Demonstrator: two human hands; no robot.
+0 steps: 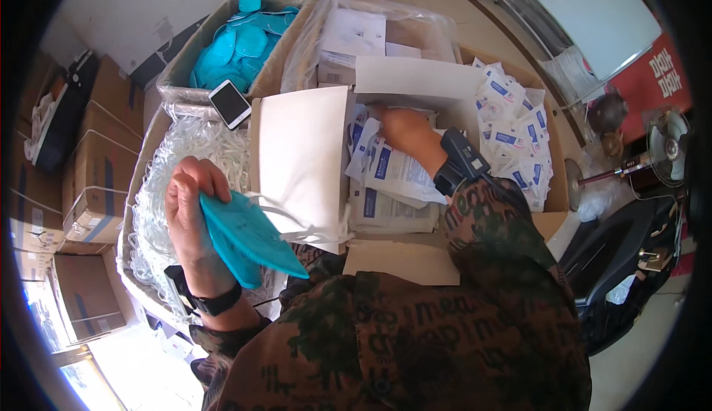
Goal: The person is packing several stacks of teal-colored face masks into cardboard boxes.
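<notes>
My left hand (194,203) is closed on a teal folded pad (248,234) with soft, ribbed edges. White straps or tubes (285,218) trail from the pad toward the right. My right hand (406,133) reaches into an open white carton (300,162), over flat white packets with blue print (393,170). Its fingertips are dim among the packets, so I cannot tell whether they grip one. Below my left hand, a lined box holds a tangle of clear-white tubing (185,151).
Behind stand a bin of teal pads (237,44) and a plastic-lined box (426,33) with white cartons. A white phone (231,104) lies on the bin edges. Small packets (512,140) fill a box at the right. A fan (667,148) and black seat (623,262) stand farther right; cardboard boxes (100,181) are stacked left.
</notes>
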